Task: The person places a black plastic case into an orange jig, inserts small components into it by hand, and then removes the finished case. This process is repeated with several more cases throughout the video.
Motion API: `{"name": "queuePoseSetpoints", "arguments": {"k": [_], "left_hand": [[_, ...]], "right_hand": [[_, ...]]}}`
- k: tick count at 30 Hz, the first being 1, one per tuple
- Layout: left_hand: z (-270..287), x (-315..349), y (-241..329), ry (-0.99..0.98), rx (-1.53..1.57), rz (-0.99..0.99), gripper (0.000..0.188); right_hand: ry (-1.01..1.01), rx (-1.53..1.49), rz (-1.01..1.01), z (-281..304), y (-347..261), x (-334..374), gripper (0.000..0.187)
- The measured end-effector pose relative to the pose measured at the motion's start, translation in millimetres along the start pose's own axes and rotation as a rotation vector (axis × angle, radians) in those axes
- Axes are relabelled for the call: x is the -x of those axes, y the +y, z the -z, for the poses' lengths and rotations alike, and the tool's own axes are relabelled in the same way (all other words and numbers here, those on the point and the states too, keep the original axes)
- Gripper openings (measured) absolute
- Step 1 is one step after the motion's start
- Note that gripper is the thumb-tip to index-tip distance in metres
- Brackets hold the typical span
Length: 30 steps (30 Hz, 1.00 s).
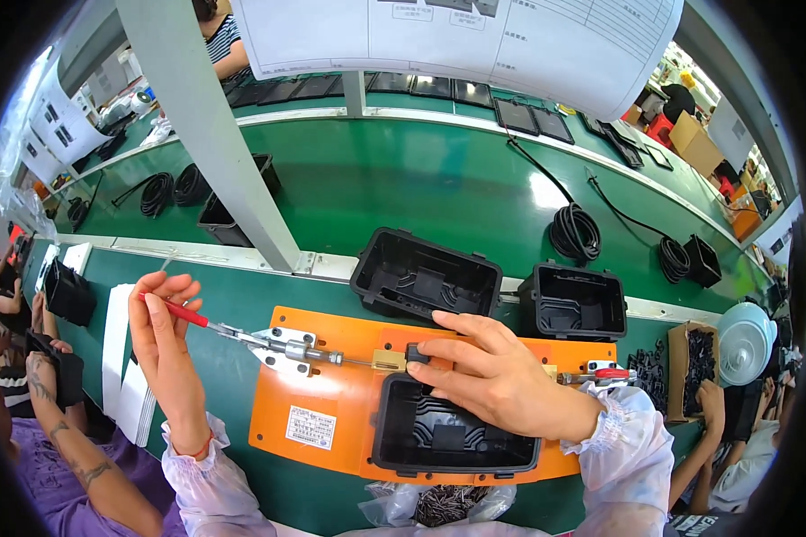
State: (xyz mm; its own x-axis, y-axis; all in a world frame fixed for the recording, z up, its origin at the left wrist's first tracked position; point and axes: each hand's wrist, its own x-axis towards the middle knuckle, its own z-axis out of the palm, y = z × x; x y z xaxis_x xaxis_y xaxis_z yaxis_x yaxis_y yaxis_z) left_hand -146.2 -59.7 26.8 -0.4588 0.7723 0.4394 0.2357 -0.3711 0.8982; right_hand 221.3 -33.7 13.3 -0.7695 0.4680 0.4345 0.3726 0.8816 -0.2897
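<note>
Under my hands the orange jig plate (331, 394) is smooth, slightly glossy plastic, its toggle clamp (282, 345) bare shiny metal with a red rubbery handle, and the housing (448, 438) matt black plastic.

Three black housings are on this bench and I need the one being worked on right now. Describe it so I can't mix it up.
Find the orange fixture plate on the green bench, straight ahead of the person. The black housing sits open side up in that plate's right half, with the right hand resting on its top edge. The two other black housings lie off the plate, further back by the white rail.
</note>
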Motion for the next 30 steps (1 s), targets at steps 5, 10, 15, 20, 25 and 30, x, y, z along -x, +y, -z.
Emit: {"name": "queuePoseSetpoints", "arguments": {"k": [5, 10, 15, 20, 25, 30], "left_hand": [[17.5, -8.9, -12.3, -0.103, 0.105, -0.012, 0.032], [29.5, -14.9, -31.0, -0.001, 0.269, 0.079, 0.032], [34.5, -15.6, -33.6, -0.020, 0.308, 0.114, 0.031], [23.3, -14.3, -17.4, -0.066, 0.278, 0.056, 0.031], [27.0, -15.0, -21.8, -0.070, 0.262, 0.055, 0.031], [27.4, -15.9, -23.2, -0.064, 0.254, 0.053, 0.031]], "right_hand": [[-0.039, 0.127, 0.011, -0.5, -5.4, 3.3, 0.041], [-0.049, 0.127, -0.005, 3.1, -18.3, 1.3, 0.048], [-0.013, 0.206, -0.008, -6.6, -20.1, -0.4, 0.051], [-0.003, 0.123, 0.004, -5.6, -15.4, 0.5, 0.052], [0.000, 0.055, -0.005, -6.8, -13.3, 1.1, 0.050], [-0.019, -0.089, -0.059, -3.0, -11.8, -1.3, 0.050]]}}
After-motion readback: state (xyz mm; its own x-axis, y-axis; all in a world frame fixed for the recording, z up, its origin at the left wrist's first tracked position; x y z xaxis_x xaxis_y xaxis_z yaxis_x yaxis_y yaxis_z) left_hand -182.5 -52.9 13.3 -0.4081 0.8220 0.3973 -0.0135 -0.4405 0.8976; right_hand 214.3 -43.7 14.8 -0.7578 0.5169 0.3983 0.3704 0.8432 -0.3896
